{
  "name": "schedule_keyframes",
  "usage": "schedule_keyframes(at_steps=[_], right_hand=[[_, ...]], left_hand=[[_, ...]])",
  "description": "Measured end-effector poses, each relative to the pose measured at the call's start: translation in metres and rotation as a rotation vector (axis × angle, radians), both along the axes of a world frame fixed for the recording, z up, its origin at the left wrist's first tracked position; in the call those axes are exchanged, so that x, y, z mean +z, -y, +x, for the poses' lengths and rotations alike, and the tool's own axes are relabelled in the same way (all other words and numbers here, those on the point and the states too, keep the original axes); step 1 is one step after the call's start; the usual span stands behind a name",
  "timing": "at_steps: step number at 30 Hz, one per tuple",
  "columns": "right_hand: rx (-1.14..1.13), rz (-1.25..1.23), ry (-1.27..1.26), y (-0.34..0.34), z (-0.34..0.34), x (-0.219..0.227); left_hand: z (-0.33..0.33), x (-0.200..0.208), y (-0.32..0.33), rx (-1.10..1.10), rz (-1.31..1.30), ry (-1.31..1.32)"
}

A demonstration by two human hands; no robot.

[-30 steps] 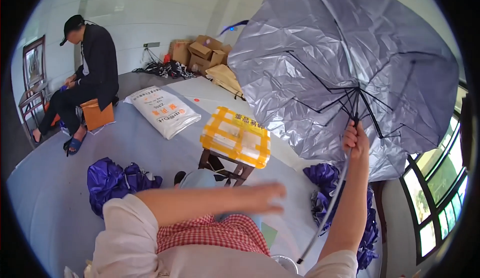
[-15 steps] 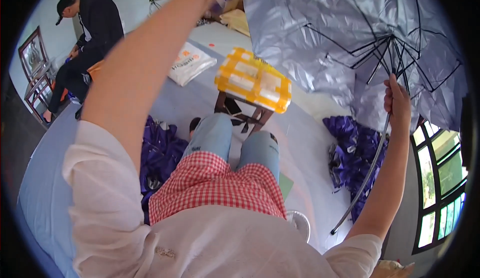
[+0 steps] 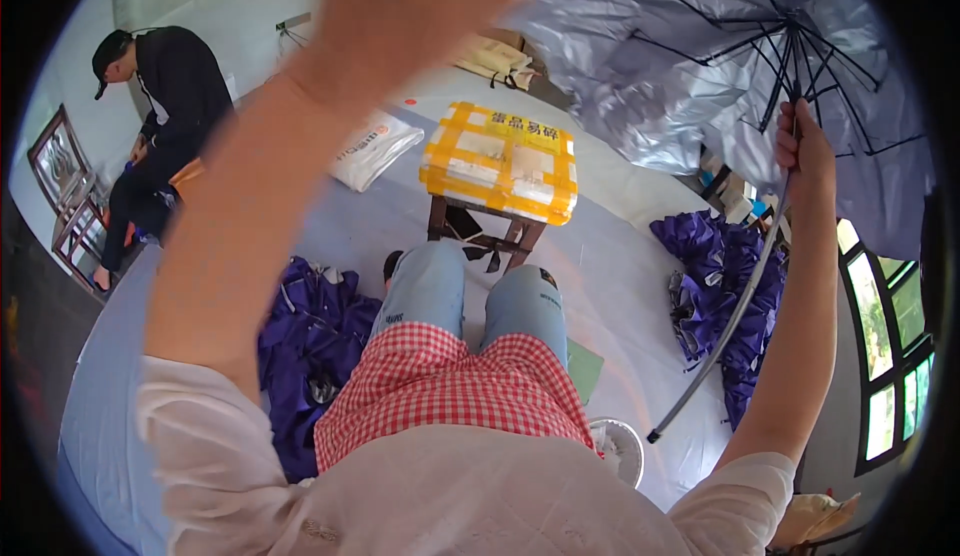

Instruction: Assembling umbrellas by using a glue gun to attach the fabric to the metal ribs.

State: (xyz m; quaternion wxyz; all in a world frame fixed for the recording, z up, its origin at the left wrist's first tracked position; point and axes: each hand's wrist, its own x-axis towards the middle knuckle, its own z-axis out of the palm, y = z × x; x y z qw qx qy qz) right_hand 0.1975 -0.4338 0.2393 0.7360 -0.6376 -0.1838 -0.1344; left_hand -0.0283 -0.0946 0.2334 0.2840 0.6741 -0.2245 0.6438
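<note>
Left hand (image 3: 430,1): lifted high in front of the head, blurred and cut by the upper edge beside the canopy; whether its fingers are open, closed or on the fabric cannot be told

Red-checked apron (image 3: 450,386): spread over the lap, presumably to keep clothing clean

Right hand (image 3: 808,151): fingers wrapped about the shaft close under the rib hub, a hold that likely steadies the whole frame near its heaviest part

Silver-lined umbrella (image 3: 640,66): at the upper right, lining toward the wearer, black ribs (image 3: 792,31) partly spread; grey shaft (image 3: 735,331) slanting down toward the lap, its lower end bare, so the right hand alone seems to bear it below the hub

White basket (image 3: 622,451): beside the right hip, apparently for easy reach

Purple fabric heaps, two: left heap (image 3: 315,346) by the left leg, right heap (image 3: 715,266) beyond the shaft; set to either side, perhaps to leave the knees free

Dark stool (image 3: 523,241): before the knees, bearing a yellow-taped white block (image 3: 500,166), probably as a work surface

White sack (image 3: 375,151): flat on the floor sheet, partly behind the left forearm

Seated co-worker (image 3: 180,76): far left, dark clothes, bent forward near a wooden chair (image 3: 65,171)
</note>
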Motion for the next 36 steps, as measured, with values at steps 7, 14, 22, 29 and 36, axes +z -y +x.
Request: schedule_keyframes(at_steps=[7, 14, 22, 29, 36], right_hand=[[0.262, 0.273, 0.048, -0.048, -0.023, -0.013], [0.190, 0.291, -0.172, -0.037, 0.014, -0.031], [0.374, 0.466, -0.240, -0.003, 0.022, -0.034], [0.522, 0.428, -0.290, 0.027, 0.014, -0.035], [0.572, 0.398, -0.369, 0.035, 0.017, -0.033]], left_hand=[[0.035, -0.181, 0.158, -0.705, 0.202, -1.047], [-0.030, -0.201, 0.201, -1.315, -0.777, -1.345], [0.019, -0.202, 0.146, -0.677, 0.282, -0.835], [0.079, -0.012, -0.081, 0.075, -0.480, -0.083], [0.021, 0.090, -0.055, -0.275, -0.308, -0.057]])
